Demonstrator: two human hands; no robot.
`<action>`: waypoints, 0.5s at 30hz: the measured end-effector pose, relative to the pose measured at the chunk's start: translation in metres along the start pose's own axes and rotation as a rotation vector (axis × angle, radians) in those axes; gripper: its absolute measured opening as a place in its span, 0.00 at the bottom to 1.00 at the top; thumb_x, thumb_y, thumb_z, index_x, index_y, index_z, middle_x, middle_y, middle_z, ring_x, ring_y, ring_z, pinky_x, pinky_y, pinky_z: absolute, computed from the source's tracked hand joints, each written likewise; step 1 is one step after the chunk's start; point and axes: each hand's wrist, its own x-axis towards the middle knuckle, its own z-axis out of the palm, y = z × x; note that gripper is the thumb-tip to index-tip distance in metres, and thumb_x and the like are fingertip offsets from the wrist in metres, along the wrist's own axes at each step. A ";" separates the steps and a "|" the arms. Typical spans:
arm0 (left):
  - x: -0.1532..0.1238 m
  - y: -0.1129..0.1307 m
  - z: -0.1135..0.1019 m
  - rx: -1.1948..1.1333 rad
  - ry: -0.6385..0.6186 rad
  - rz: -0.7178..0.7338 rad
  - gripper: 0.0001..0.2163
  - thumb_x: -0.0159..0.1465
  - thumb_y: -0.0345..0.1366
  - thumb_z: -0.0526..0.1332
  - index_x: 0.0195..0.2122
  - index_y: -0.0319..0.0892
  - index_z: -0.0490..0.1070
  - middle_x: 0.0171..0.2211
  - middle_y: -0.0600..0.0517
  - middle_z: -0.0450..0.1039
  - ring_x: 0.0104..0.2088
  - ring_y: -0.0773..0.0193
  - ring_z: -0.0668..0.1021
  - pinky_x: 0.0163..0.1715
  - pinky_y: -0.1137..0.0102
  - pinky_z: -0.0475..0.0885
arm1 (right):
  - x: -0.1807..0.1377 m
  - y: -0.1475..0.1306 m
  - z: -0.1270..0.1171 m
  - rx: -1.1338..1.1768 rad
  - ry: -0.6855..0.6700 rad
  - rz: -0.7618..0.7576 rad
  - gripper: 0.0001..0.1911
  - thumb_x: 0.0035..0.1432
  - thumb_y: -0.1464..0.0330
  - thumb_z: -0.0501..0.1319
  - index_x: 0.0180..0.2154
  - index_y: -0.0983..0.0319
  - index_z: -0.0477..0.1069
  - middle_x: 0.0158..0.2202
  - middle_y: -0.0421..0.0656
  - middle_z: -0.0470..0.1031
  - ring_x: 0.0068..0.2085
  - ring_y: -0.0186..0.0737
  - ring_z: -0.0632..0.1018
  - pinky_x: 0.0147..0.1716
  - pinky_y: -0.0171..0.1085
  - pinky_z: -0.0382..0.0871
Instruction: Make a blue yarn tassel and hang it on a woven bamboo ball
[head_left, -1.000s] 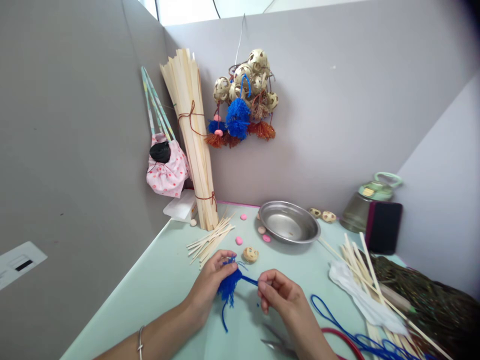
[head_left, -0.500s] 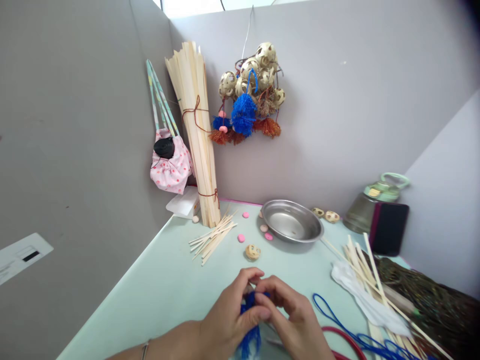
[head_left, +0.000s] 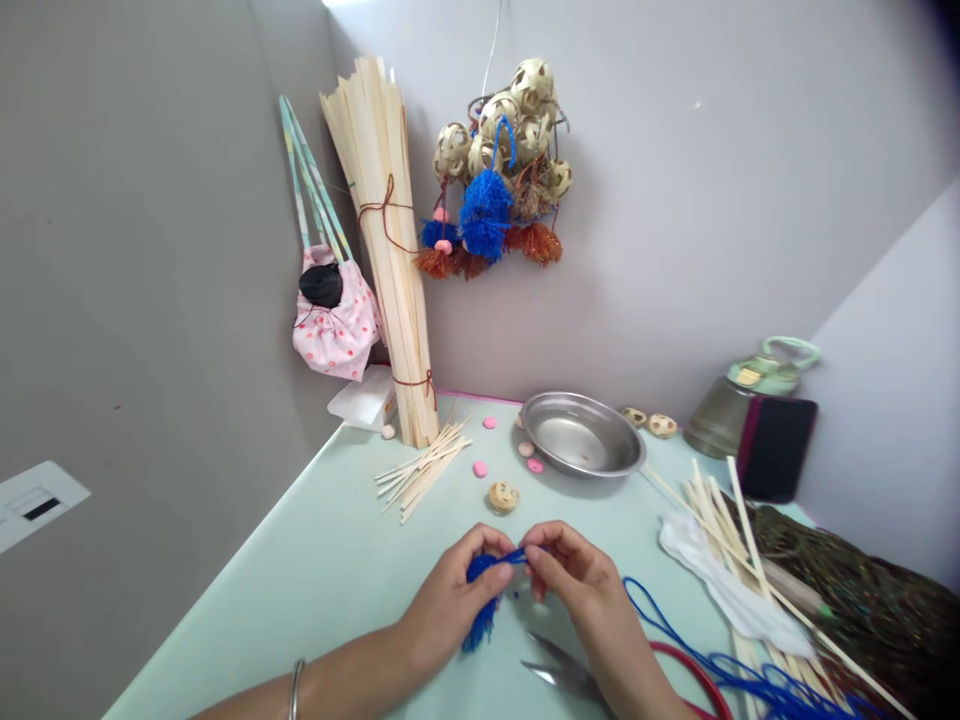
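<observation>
My left hand (head_left: 454, 600) is closed around a fluffy blue tassel (head_left: 478, 630), with the thumb and fingers squeezing its top and the loose threads hanging out below. My right hand (head_left: 577, 585) is closed too. Its fingertips pinch the thin end of the same tassel, and they touch the left fingertips. The tassel is low over the pale green table (head_left: 322, 560), near the front edge, at about 6 o'clock in my view. Scissors (head_left: 562, 672) lie flat on the table just under my right wrist. A small woven ball (head_left: 503, 496) sits near my hands at 12 o'clock, with pink beads (head_left: 480, 468) just past it. A shiny metal bowl (head_left: 583, 445) is farther off at 1 o'clock. Loose thin sticks (head_left: 421, 468) lie at 11 o'clock, and behind them a tall tied bundle of flat strips (head_left: 390, 240) leans in the corner. Blue cord (head_left: 675, 640) curls on the table at 3 o'clock.
</observation>
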 end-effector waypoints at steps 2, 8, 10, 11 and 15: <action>0.000 0.000 0.000 -0.021 0.017 -0.026 0.15 0.63 0.49 0.59 0.38 0.40 0.67 0.26 0.56 0.64 0.24 0.72 0.68 0.27 0.75 0.63 | -0.002 -0.002 0.001 -0.003 -0.006 -0.006 0.15 0.52 0.57 0.67 0.31 0.63 0.72 0.23 0.38 0.71 0.24 0.32 0.68 0.27 0.32 0.62; 0.001 0.000 -0.001 -0.041 0.070 -0.065 0.16 0.60 0.50 0.62 0.31 0.40 0.68 0.23 0.56 0.64 0.22 0.72 0.67 0.25 0.75 0.62 | -0.004 -0.003 0.006 0.056 -0.041 0.016 0.17 0.52 0.56 0.68 0.33 0.62 0.69 0.20 0.36 0.68 0.22 0.31 0.68 0.24 0.31 0.62; 0.001 0.001 -0.001 -0.047 0.115 -0.056 0.15 0.60 0.49 0.62 0.32 0.40 0.68 0.22 0.56 0.63 0.23 0.72 0.66 0.25 0.76 0.62 | -0.003 0.002 0.008 0.079 -0.054 0.023 0.19 0.51 0.56 0.68 0.37 0.62 0.69 0.21 0.35 0.67 0.23 0.31 0.68 0.24 0.31 0.63; 0.000 0.001 -0.001 -0.067 0.142 -0.055 0.15 0.61 0.48 0.61 0.32 0.40 0.68 0.23 0.57 0.63 0.23 0.72 0.66 0.25 0.76 0.61 | -0.002 0.005 0.009 0.083 -0.072 0.033 0.20 0.51 0.55 0.68 0.38 0.62 0.68 0.22 0.34 0.67 0.23 0.31 0.68 0.23 0.31 0.63; 0.001 0.003 -0.002 -0.208 0.184 -0.081 0.14 0.62 0.48 0.59 0.33 0.41 0.65 0.30 0.55 0.66 0.24 0.74 0.65 0.24 0.77 0.60 | -0.002 0.014 0.010 0.016 -0.271 0.122 0.21 0.53 0.53 0.66 0.36 0.62 0.66 0.22 0.34 0.65 0.20 0.29 0.65 0.20 0.30 0.58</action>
